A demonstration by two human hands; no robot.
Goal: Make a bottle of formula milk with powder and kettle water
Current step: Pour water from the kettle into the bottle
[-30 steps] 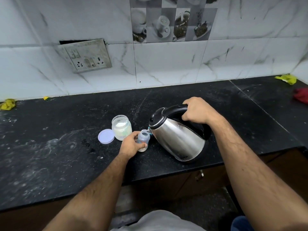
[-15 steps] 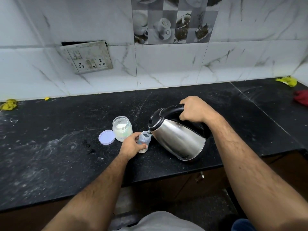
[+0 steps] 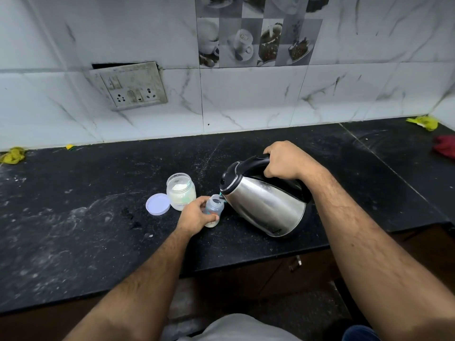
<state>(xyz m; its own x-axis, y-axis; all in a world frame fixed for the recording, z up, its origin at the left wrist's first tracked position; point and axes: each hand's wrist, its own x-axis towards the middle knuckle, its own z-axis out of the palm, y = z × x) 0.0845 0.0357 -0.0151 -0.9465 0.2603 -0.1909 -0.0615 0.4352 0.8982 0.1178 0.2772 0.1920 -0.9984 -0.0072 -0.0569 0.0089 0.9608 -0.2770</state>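
Bottle (image 3: pixel 214 209) stands upright on the black surface (image 3: pixel 73 217), gripped by the left hand (image 3: pixel 197 214); fingers (image 3: pixel 198 201) wrap its waist, thumb side toward the base. Right hand (image 3: pixel 283 159) is clenched round the black handle of the kettle (image 3: pixel 266 205), which is tipped with its spout right at the bottle mouth. Pour looks under way; the stream itself is too small to confirm. A pale layer sits at the bottle bottom, likely powder.

Handling, as judgement: bottle is small, light clear plastic, easy to knock over, narrow mouth, so it needs the mid-body hold it has now. It may warm up if the water is hot. Kettle is steel, heavier, load shifts as it empties; the handle is the only sane grip.

Count: one bottle, one kettle, one open jar (image 3: pixel 181 191) of white powder just beyond the left fingers, one loose lid (image 3: pixel 158 204) flat beside the jar. No teat or bottle cap visible.

Also one wall socket plate (image 3: pixel 129 86), two yellow scraps at the far edges, one red cloth (image 3: pixel 445 150) far right.
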